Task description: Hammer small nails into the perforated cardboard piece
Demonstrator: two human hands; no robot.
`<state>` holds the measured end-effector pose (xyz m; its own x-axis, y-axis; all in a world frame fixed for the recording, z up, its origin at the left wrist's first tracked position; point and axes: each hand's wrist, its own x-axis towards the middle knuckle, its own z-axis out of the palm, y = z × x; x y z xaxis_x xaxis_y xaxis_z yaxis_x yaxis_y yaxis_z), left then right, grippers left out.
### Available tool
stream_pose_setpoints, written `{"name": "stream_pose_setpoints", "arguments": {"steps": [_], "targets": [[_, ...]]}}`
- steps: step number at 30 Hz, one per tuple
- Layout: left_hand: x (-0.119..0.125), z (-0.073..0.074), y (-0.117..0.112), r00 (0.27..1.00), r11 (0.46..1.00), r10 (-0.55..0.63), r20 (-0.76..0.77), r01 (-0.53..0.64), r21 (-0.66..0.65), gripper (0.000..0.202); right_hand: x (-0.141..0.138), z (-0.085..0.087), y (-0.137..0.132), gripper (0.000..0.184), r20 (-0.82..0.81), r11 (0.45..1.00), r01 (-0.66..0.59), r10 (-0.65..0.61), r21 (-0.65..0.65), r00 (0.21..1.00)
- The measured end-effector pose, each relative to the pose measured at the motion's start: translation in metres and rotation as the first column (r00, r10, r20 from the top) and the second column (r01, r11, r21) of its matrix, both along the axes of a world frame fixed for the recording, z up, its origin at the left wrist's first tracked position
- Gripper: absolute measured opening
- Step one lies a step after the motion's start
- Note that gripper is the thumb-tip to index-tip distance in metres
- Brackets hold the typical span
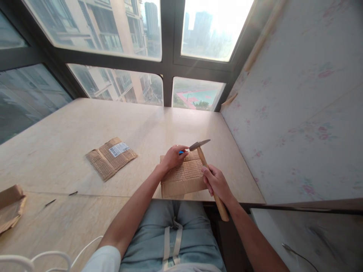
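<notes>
A piece of corrugated cardboard [184,177] dotted with many small holes lies at the near edge of the pale table [85,124]. My left hand [173,156] rests on its top left part, fingers pinched on a small blue object [180,152]. My right hand [216,182] is wrapped round the wooden handle of a hammer [206,166]. The hammer's metal head [199,144] hovers just above the cardboard's far edge, right next to my left fingertips.
A second piece of cardboard with a white label [111,157] lies further left on the table. Torn brown cardboard [10,206] sits at the far left edge, with two dark nails [61,198] nearby. White cable [51,257] loops at bottom left. A papered wall [297,113] closes the right side.
</notes>
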<state>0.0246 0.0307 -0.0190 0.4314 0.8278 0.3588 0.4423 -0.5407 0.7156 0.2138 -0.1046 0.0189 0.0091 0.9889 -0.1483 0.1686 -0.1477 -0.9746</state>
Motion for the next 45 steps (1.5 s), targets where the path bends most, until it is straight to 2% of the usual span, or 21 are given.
{"name": "stream_pose_setpoints", "arguments": {"steps": [5, 15, 17, 20, 23, 26, 31, 36, 39, 45], "targets": [[0.0, 0.0, -0.001, 1.0, 0.999, 0.003, -0.002, -0.003, 0.036, 0.011, -0.001, 0.004, 0.001, 0.038, -0.006, 1.0, 0.018, -0.018, 0.018, 1.0], [-0.003, -0.001, -0.001, 1.0, 1.0, 0.019, 0.005, -0.019, 0.011, 0.011, -0.003, -0.001, 0.0, 0.038, 0.025, 0.999, -0.013, 0.012, 0.041, 1.0], [-0.003, 0.0, -0.002, 1.0, 1.0, 0.024, 0.016, -0.024, -0.015, 0.018, -0.004, 0.001, 0.0, 0.038, 0.056, 0.998, -0.017, 0.014, 0.066, 0.998], [-0.003, 0.0, -0.002, 0.999, 0.998, 0.028, 0.036, -0.026, -0.049, 0.04, -0.005, 0.003, 0.002, 0.037, 0.11, 0.997, -0.024, 0.015, 0.08, 0.994], [-0.003, -0.002, -0.002, 0.998, 0.998, 0.053, 0.034, -0.051, -0.041, 0.056, -0.004, 0.004, 0.005, 0.035, 0.191, 0.997, -0.069, 0.063, 0.027, 0.98], [-0.003, -0.003, -0.002, 0.997, 0.997, 0.073, 0.032, -0.071, -0.038, 0.063, -0.002, 0.007, 0.008, 0.036, 0.237, 0.993, -0.121, 0.121, -0.014, 0.964], [-0.003, -0.004, -0.001, 0.996, 0.996, 0.071, 0.05, -0.068, -0.06, 0.058, -0.003, 0.009, 0.01, 0.032, 0.19, 0.997, -0.07, 0.065, 0.019, 0.98], [-0.004, -0.005, -0.001, 0.997, 0.997, 0.059, 0.053, -0.057, -0.052, 0.055, -0.005, 0.008, 0.012, 0.032, 0.254, 0.992, -0.122, 0.124, -0.026, 0.959], [-0.004, -0.006, 0.0, 0.995, 0.996, 0.072, 0.067, -0.067, -0.062, 0.055, -0.004, 0.008, 0.012, 0.033, 0.211, 0.996, -0.092, 0.088, 0.009, 0.974], [-0.004, -0.005, -0.001, 0.997, 0.998, 0.05, 0.05, -0.049, -0.038, 0.052, -0.001, 0.008, 0.011, 0.031, 0.344, 0.99, -0.135, 0.136, -0.027, 0.929]]}}
